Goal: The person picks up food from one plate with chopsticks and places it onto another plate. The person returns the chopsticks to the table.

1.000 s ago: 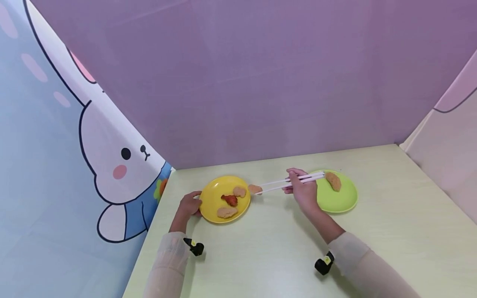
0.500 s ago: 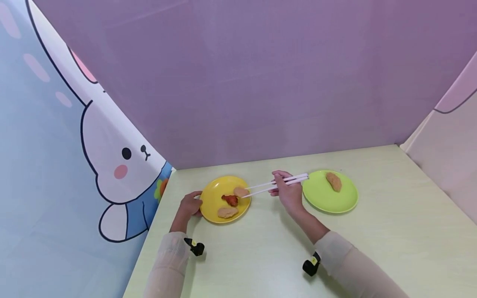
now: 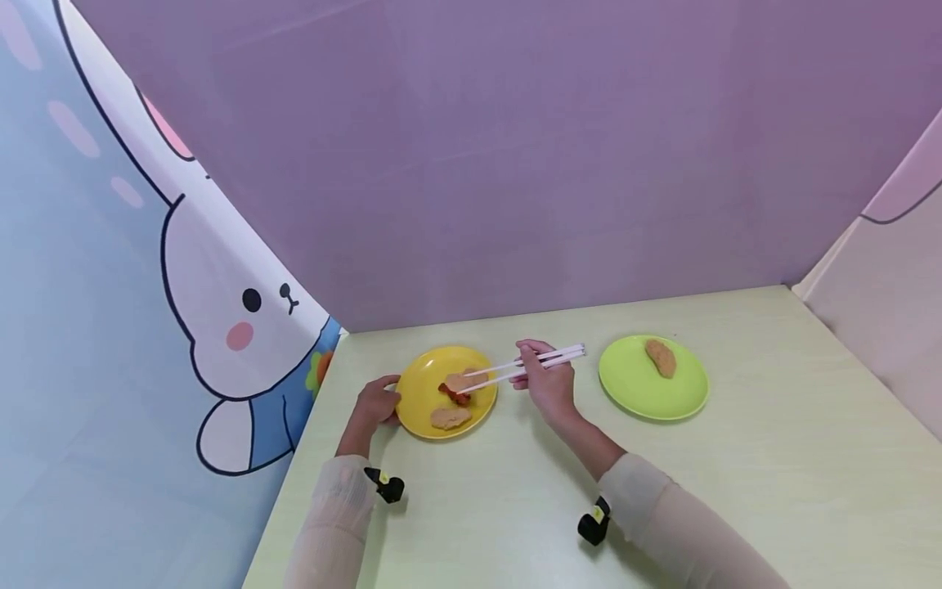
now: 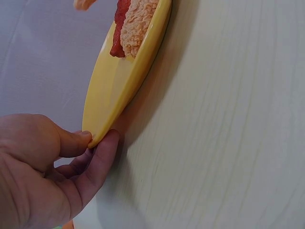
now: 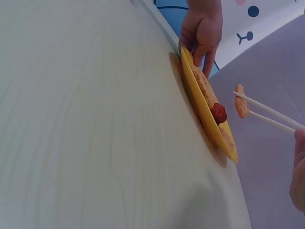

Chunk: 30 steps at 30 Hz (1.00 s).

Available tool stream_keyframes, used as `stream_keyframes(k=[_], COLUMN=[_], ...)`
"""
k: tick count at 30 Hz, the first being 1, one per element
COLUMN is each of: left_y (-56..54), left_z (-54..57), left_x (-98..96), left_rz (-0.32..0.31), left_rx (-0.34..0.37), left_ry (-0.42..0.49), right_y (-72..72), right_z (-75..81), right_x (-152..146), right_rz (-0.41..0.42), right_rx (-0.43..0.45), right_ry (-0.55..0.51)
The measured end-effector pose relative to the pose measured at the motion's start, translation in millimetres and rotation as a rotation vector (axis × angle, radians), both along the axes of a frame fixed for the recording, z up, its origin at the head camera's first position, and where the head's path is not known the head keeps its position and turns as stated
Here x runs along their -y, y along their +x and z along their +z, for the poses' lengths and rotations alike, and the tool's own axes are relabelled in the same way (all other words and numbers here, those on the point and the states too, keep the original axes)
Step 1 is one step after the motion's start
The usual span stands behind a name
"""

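Note:
My left hand (image 3: 377,403) pinches the left rim of a yellow plate (image 3: 416,386), thumb on top and fingers beneath in the left wrist view. My right hand (image 3: 548,384) holds a pair of white chopsticks (image 3: 565,355). Their tips grip a tan nugget-like food piece (image 5: 241,102), held above the plate in the right wrist view. On the plate are a red drumstick-like piece (image 5: 218,113) and a larger tan fried piece (image 3: 450,418). In the head view the held nugget overlaps the red piece, and another tan piece lies partly behind the chopsticks.
A green plate (image 3: 636,394) with one tan fried piece (image 3: 661,358) stands to the right on the pale table (image 3: 508,507). A purple wall (image 3: 515,164) rises behind the table. A rabbit-printed panel (image 3: 221,343) borders it on the left.
My right hand has moved left with the chopsticks, carrying the nugget from right of the yellow plate to over its middle. The green plate is now uncovered. My left hand stays on the rim.

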<state>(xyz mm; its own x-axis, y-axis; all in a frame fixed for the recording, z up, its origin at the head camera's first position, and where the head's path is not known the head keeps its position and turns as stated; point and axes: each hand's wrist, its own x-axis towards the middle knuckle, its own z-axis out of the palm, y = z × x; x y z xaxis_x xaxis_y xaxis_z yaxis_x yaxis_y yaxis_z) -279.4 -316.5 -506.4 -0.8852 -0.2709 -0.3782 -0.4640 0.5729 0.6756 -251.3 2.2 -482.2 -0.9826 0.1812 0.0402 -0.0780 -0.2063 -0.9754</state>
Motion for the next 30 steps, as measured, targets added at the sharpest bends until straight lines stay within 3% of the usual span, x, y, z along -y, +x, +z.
stream_keyframes(k=[14,30], left_y=[4.8,5.4], left_z=[7.7,7.7], left_x=[-2.7,-1.9], left_rz=[-0.017,-0.022], left_rx=[-0.019,-0.020], left_ry=[0.012,-0.001], right_y=[0.9,6.0], right_z=[-3.5,-16.1], right_x=[29.4,55.8], right_rz=[0.049,0.062], right_rx=[0.026,0.031], right_ry=[0.049,0.086])
